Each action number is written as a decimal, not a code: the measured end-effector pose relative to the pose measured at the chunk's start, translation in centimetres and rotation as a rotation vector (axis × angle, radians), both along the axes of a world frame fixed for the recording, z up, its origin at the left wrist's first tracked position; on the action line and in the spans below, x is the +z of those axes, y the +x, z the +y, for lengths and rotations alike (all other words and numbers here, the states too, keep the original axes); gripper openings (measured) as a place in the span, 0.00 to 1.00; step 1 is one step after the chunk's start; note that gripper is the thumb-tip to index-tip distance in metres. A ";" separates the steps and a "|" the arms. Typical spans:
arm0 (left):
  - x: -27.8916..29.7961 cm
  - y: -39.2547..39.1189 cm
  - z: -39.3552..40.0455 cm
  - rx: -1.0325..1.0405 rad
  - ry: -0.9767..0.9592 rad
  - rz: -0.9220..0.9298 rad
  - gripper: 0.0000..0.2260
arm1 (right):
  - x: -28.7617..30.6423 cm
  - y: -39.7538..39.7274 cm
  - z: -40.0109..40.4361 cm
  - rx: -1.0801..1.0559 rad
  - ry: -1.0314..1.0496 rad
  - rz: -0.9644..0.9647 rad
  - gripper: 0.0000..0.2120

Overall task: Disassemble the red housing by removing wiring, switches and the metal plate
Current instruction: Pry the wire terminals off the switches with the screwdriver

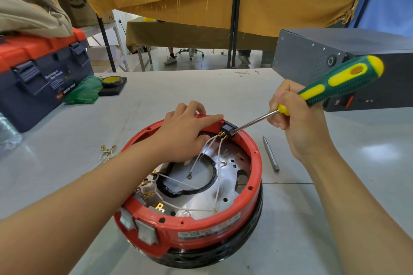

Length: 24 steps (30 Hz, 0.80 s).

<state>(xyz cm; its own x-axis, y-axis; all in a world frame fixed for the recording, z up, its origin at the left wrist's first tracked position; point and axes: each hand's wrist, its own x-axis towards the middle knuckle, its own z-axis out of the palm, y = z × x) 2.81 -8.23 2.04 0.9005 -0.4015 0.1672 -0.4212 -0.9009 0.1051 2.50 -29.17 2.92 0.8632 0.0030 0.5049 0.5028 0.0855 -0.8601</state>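
Observation:
The round red housing [254, 176] lies open side up on the table, tilted toward me. Inside it sits the silver metal plate [232, 187] with white wires [218, 176] running across it. A small black switch block [228, 128] with brass terminals sits at the far rim. My left hand [186, 131] grips the far rim, its index finger stretched out beside the switch. My right hand [299, 123] grips a green and yellow screwdriver [335, 87], whose metal tip touches the black switch. Two white switches [139, 227] sit in the housing's near outer wall.
A loose metal bit [270, 153] lies right of the housing. Removed wires with brass terminals [107, 152] lie to its left. A blue and red toolbox [38, 78], green cloth [85, 91] and yellow tape measure [111, 81] stand far left. A grey metal case [312, 51] stands far right.

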 end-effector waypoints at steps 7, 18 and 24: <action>-0.2 0.1 0.0 -0.009 -0.013 -0.009 0.24 | -0.7 -0.3 1.8 0.045 -0.099 0.037 0.09; -0.2 0.1 0.2 -0.009 -0.031 -0.008 0.23 | 0.4 -1.2 0.5 -0.065 -0.039 -0.129 0.09; -0.2 0.1 0.2 -0.010 -0.030 -0.014 0.23 | 0.4 -1.5 0.5 -0.117 -0.120 -0.185 0.12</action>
